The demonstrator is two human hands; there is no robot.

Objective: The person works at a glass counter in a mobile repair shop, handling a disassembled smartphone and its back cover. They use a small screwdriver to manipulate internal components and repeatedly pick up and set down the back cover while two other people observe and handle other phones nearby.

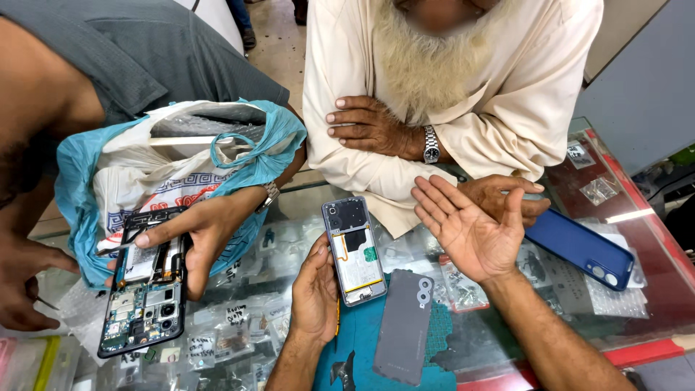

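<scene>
Left hand (316, 293) props the opened phone (354, 251) upright, apparently for viewing; right hand (469, 226), beside it, spread flat, palm up, empty.

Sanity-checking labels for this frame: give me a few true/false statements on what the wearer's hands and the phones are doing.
1. The left hand holds an opened phone with its insides showing. True.
2. The right hand grips a screwdriver. False: it is empty, palm up and fingers spread.
3. A grey back cover lies on the teal mat beside the left hand. True.
4. The blue phone is held in the right hand. False: it lies on the glass counter, apart from that hand.
5. Another person's hand holds a second opened phone near a plastic bag. True.
</scene>
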